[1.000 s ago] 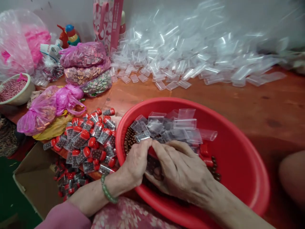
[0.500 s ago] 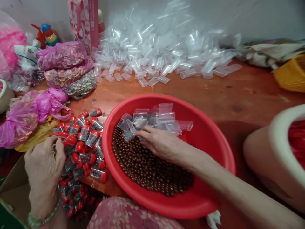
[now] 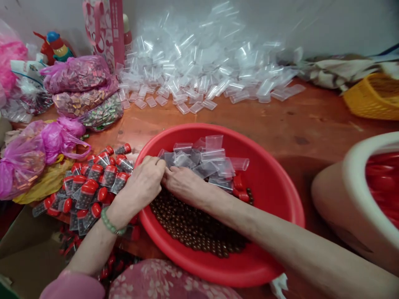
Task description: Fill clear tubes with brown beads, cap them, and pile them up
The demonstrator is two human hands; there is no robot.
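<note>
My left hand [image 3: 146, 179] and my right hand [image 3: 183, 182] meet at the fingertips over the left side of a red basin [image 3: 271, 174]. The fingers of both are curled together, and whatever is between them is hidden. Under the hands lies a heap of small, round, shiny brown balls [image 3: 199, 232]. Just behind them, inside the basin, clear flat plastic cases [image 3: 213, 154] are piled. A few red caps [image 3: 239, 182] sit among the balls, right of the cases. Left of the basin spread many filled clear cases with red caps [image 3: 89, 193].
A big heap of clear cases [image 3: 199, 70] lies along the wall. Bags of small pieces [image 3: 77, 77] are stacked at left. A pale tub [image 3: 336, 187] of red caps [image 3: 383, 182] and a yellow basket [image 3: 364, 97] stand at right. A cardboard box [image 3: 28, 253] is below left.
My left hand has moved right, from the capped cases to the basin, and now meets my right hand. My right hand has drawn slightly left, away from the clear cases.
</note>
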